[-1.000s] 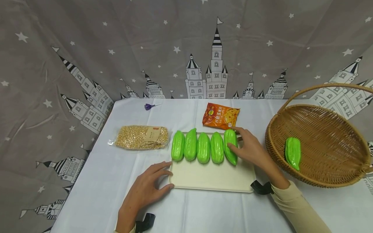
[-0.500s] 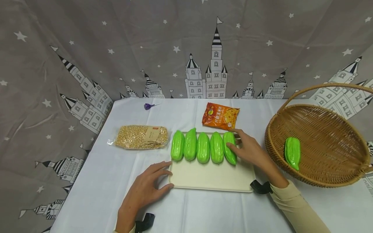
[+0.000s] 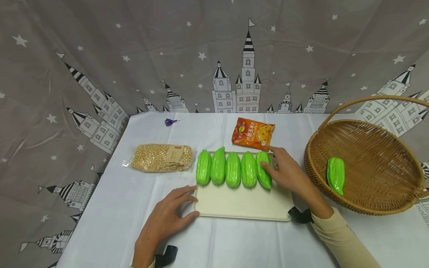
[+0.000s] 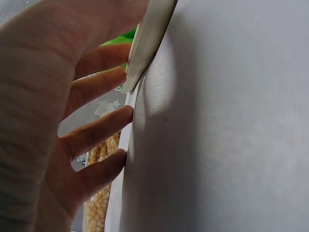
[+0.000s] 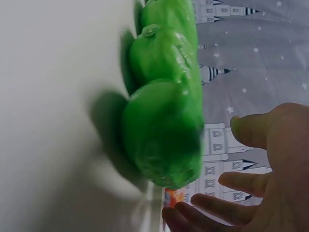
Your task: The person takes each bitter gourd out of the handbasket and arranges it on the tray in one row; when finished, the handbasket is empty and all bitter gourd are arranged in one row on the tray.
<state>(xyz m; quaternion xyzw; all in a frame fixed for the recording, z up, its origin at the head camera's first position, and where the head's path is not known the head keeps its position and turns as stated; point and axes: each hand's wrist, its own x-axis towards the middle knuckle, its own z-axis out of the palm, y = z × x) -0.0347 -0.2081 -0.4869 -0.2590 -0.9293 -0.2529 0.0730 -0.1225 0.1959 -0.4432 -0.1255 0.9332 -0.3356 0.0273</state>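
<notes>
Several bright green, ridged gourds stand side by side along the far part of a cream tray (image 3: pixel 242 203) in the head view. My right hand (image 3: pixel 288 169) is spread about the rightmost gourd (image 3: pixel 263 171). In the right wrist view, the thumb and fingers (image 5: pixel 231 210) stand apart from that gourd (image 5: pixel 161 135). My left hand (image 3: pixel 171 214) rests at the tray's left edge with thumb and fingers spread. The left wrist view shows its fingers (image 4: pixel 104 128) loosely extended by the tray rim (image 4: pixel 147 38); whether all fingertips touch it is unclear.
A wicker basket (image 3: pixel 375 167) with a tall handle stands at the right, holding one green gourd (image 3: pixel 336 175). Behind the tray lies an orange snack bag (image 3: pixel 253 134). A bag of corn kernels (image 3: pixel 161 158) and a small purple-wrapped lollipop (image 3: pixel 169 122) lie to the left.
The rightmost gourd's far end has settled slightly nearer on the tray, and my right thumb and fingers have loosened around it. My left hand stays by the tray's edge.
</notes>
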